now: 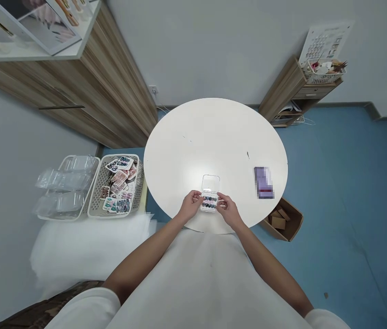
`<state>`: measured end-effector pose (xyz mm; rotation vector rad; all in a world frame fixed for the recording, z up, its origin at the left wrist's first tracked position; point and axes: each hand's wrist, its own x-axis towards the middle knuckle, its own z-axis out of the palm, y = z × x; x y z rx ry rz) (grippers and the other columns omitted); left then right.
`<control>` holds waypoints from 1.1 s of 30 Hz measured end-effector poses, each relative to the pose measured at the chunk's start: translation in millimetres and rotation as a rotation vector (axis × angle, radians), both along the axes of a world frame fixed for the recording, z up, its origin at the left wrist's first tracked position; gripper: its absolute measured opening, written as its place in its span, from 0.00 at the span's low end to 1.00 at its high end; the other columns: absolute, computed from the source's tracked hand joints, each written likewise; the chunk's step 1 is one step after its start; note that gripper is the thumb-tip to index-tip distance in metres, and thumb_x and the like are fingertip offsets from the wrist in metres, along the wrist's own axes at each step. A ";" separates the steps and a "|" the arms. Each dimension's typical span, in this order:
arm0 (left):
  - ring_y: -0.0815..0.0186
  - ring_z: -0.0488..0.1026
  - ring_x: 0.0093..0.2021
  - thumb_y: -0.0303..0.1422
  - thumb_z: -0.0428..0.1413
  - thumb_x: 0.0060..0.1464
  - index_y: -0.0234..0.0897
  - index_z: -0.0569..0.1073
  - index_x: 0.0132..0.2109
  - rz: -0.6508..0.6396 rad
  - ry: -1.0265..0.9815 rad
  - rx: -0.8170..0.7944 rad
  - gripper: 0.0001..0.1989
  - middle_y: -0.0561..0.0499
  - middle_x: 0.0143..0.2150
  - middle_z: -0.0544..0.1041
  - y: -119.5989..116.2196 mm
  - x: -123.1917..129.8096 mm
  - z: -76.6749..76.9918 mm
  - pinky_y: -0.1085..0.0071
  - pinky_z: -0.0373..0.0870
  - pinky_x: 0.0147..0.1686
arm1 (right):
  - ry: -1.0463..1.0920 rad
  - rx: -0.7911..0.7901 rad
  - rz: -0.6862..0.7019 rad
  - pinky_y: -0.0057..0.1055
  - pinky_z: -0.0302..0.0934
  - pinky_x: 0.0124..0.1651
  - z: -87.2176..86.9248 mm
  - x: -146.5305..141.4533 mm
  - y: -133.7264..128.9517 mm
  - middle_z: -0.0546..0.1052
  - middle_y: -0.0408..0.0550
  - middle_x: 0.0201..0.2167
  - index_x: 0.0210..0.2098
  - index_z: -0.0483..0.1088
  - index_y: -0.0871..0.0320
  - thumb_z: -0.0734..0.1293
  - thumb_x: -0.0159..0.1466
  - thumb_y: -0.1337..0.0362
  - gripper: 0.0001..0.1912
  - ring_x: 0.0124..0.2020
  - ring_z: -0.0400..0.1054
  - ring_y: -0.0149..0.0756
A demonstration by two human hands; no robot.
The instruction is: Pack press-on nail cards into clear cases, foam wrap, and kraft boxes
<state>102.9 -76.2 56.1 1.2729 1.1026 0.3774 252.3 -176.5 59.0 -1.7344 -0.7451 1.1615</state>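
A small clear case lies on the round white table (214,123) near its front edge, its transparent lid (210,183) raised on the far side. Inside it rests a white card (209,201) with two rows of dark, shiny nail-shaped pieces. My left hand (191,204) grips the left side of the case, fingers closed on its edge. On the right side, my right hand (228,209) holds the case between thumb and fingers. A purple item (264,183), blurred out, lies farther right on the table.
Left of the table, a white basket (92,201) holds nail cards, beside another basket with clear plastic boxes (76,178). White foam sheets (90,242) lie below them. At right stand an open cardboard box (294,224) and a small cabinet (284,87).
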 end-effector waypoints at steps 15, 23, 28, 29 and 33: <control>0.70 0.70 0.29 0.41 0.56 0.45 0.36 0.66 0.41 -0.126 -0.135 -0.162 0.18 0.50 0.30 0.75 2.7 -11.4 35.7 0.72 0.63 0.31 | 0.288 -0.001 -0.069 0.34 0.63 0.41 23.7 18.1 6.2 0.72 0.50 0.40 0.46 0.67 0.55 0.59 0.57 0.50 0.22 0.38 0.67 0.35; 0.72 0.69 0.28 0.40 0.57 0.44 0.37 0.66 0.43 -0.124 -0.204 -0.278 0.19 0.51 0.30 0.75 -0.4 -15.7 37.0 0.73 0.62 0.30 | 0.366 -0.003 0.032 0.36 0.64 0.43 28.0 29.2 22.0 0.70 0.52 0.48 0.49 0.63 0.55 0.64 0.55 0.54 0.24 0.41 0.68 0.37; 0.72 0.69 0.28 0.38 0.60 0.42 0.38 0.64 0.49 -0.019 -0.225 -0.395 0.26 0.52 0.31 0.75 -1.3 -16.9 31.7 0.73 0.63 0.30 | 0.377 0.042 0.024 0.37 0.63 0.44 32.5 28.3 23.8 0.72 0.51 0.46 0.47 0.63 0.53 0.64 0.55 0.54 0.21 0.40 0.69 0.35; 0.72 0.70 0.28 0.38 0.60 0.41 0.37 0.65 0.48 -0.006 -0.231 -0.415 0.26 0.51 0.31 0.75 -1.3 -16.5 30.5 0.73 0.63 0.31 | 0.380 0.044 0.020 0.37 0.63 0.44 33.5 28.3 23.9 0.72 0.51 0.46 0.46 0.64 0.53 0.64 0.55 0.54 0.20 0.40 0.69 0.35; 0.71 0.70 0.31 0.37 0.62 0.39 0.34 0.70 0.43 0.043 -0.256 -0.486 0.22 0.49 0.33 0.75 -1.2 -13.2 27.5 0.72 0.64 0.33 | 0.448 0.076 0.016 0.37 0.62 0.45 38.0 28.3 22.1 0.72 0.48 0.45 0.40 0.68 0.52 0.65 0.54 0.54 0.16 0.44 0.67 0.36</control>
